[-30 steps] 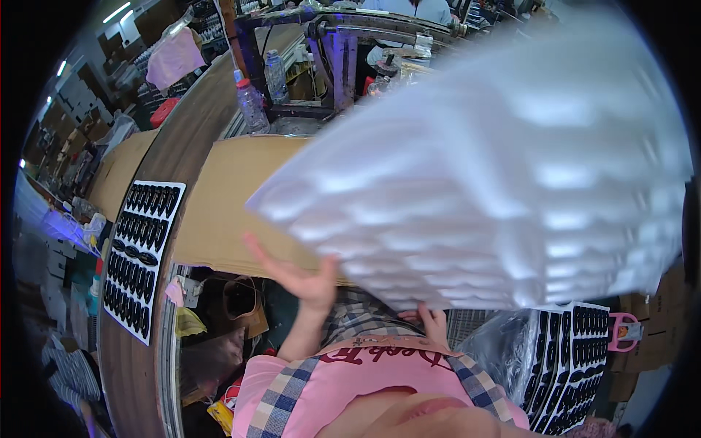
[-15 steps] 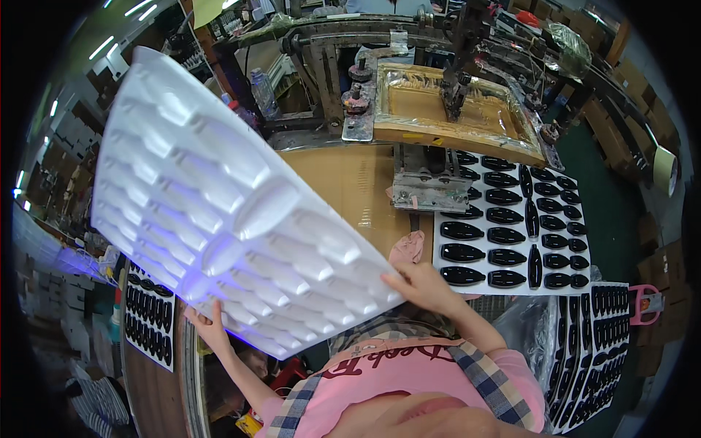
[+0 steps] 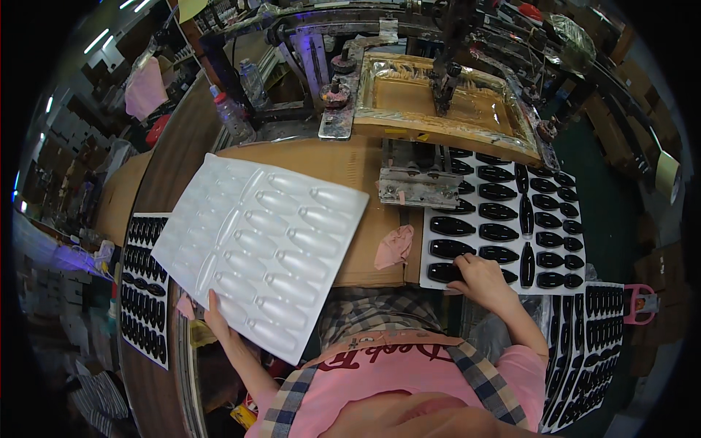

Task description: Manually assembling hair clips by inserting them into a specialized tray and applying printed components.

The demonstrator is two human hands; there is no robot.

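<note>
An empty white moulded plastic tray (image 3: 255, 252) with rows of bottle-shaped hollows lies tilted at left of centre. My left hand (image 3: 217, 320) grips its lower left edge, the thumb on top and the other fingers hidden beneath. To the right, a white tray (image 3: 428, 283) carries rows of glossy black bottle-shaped pieces. Over the tray's near left corner, my right hand (image 3: 482, 281) has its fingers curled down at the end of a black bottle-shaped piece (image 3: 442, 273). A crumpled pink cloth (image 3: 395, 247) rests between the two trays.
A wood-framed printing screen (image 3: 438, 128) on a metal machine hangs above the cardboard surface (image 3: 358, 248). More filled trays stand at far left (image 3: 146, 292) and lower right (image 3: 584, 350). Bottles (image 3: 232, 117) stand beside the machine at the back left.
The white moulded tray has come down from its raised, upright tilt and lies flatter. My right hand has let go of its edge and moved right to the black pieces.
</note>
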